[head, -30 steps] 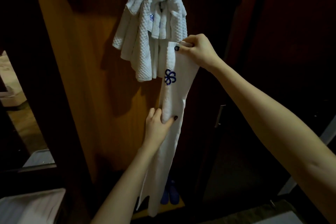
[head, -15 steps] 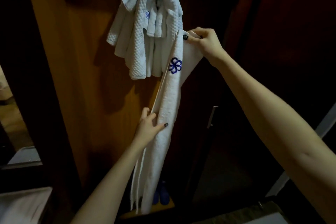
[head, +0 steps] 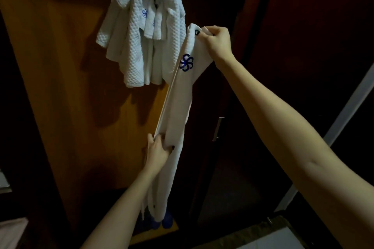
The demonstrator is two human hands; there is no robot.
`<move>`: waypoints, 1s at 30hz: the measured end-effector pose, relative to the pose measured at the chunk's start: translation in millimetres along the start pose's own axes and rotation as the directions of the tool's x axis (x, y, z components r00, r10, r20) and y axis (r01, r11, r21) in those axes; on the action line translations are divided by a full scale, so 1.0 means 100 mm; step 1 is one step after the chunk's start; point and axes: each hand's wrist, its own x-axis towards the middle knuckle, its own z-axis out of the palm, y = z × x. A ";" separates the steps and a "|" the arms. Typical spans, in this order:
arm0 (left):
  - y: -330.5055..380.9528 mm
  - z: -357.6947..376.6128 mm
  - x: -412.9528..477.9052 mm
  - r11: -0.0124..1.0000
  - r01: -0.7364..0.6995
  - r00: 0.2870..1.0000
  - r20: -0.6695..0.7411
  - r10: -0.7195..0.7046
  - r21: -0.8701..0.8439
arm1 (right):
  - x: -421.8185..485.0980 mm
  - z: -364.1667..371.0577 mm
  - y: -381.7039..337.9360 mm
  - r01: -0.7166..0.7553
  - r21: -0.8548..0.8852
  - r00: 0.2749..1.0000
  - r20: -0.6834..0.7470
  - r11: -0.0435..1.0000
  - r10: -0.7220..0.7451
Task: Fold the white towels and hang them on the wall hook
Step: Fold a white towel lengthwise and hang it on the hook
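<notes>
— What has each hand got?

— The right hand [head: 215,41] has its fingers curled round the top end of a long folded towel [head: 178,107], thumb pinching the front. The left hand [head: 158,150] grips the same towel's edge further down, fingers wrapped behind and thumb in front.

— Where is that towel?

— Just right of the bundle of towels [head: 141,26] hanging on the wall. Its top end is level with the bundle's middle, and it runs down at a slant well below the bundle, its tail hanging loose beneath the left hand. A blue flower mark [head: 186,62] sits on it just under the right hand.

— And the hook?

— Hidden under the bundle; I cannot see it.

— Anything else?

— The bundle hangs against a wooden panel [head: 70,87]. Far below it, by the towel's tail, are some blue things [head: 162,221], too dark to make out. To the bundle's lower right, a metal handle [head: 217,127] shows on a dark door.
</notes>
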 end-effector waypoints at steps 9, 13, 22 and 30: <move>0.10 0.32 0.03 0.998 0.062 0.998 0.000 -0.062 0.034 | 0.10 0.02 0.14 -0.012 -0.014 0.994 -0.107 1.000 0.011; 0.05 0.19 0.13 0.970 0.054 0.998 0.043 -0.045 -0.238 | 0.18 -0.15 0.17 -0.049 -0.053 0.986 -0.165 0.997 0.039; -0.41 0.04 0.11 0.992 0.007 0.975 0.223 0.021 -0.124 | 0.20 -0.42 0.55 -0.134 0.008 0.965 -0.227 0.991 0.132; -0.66 0.01 0.01 0.987 0.094 0.940 0.338 -0.045 -0.131 | -0.07 -0.40 0.92 -0.193 -0.222 0.952 -0.279 0.956 0.128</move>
